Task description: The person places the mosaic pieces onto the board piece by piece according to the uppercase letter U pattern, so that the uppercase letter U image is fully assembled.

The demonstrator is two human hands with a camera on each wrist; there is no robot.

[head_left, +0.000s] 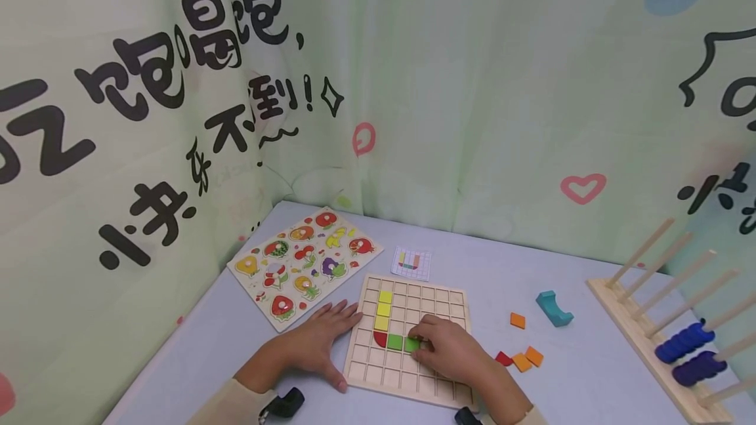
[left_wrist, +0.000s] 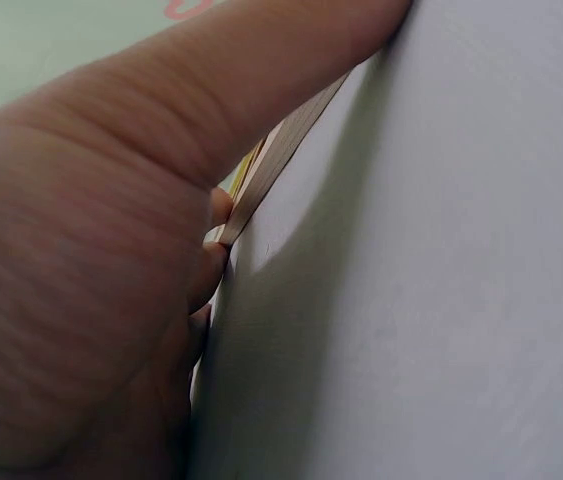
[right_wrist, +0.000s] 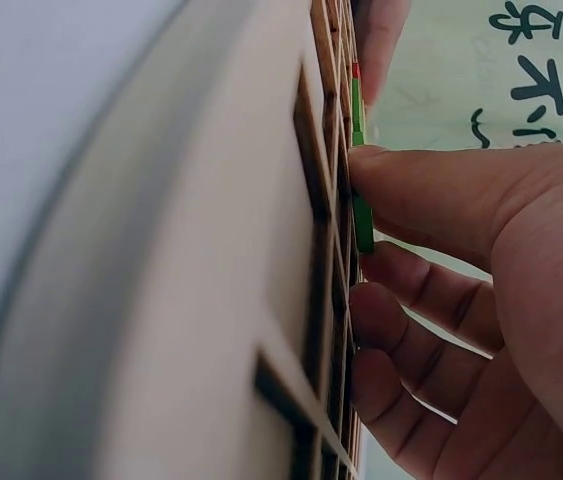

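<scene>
A wooden grid board (head_left: 413,397) lies on the table, with a column of yellow tiles (head_left: 382,311) set in it. Below them sits a red rounded piece (head_left: 380,340), then a green square tile (head_left: 394,342). My right hand (head_left: 450,351) pinches a second green tile (head_left: 411,345) at the right end of that row, its thumb (right_wrist: 431,190) on the tile in the right wrist view. With fingers spread, my left hand (head_left: 321,340) rests along the board's left edge; its thumb (left_wrist: 261,80) lies along the table in the left wrist view.
Right of the board lie orange tiles (head_left: 518,321), a red piece (head_left: 504,359) and a teal arch block (head_left: 554,309). A peg stand (head_left: 638,330) with blue and purple rings stands far right. Behind are a pattern card (head_left: 411,263) and a fruit puzzle board (head_left: 262,297).
</scene>
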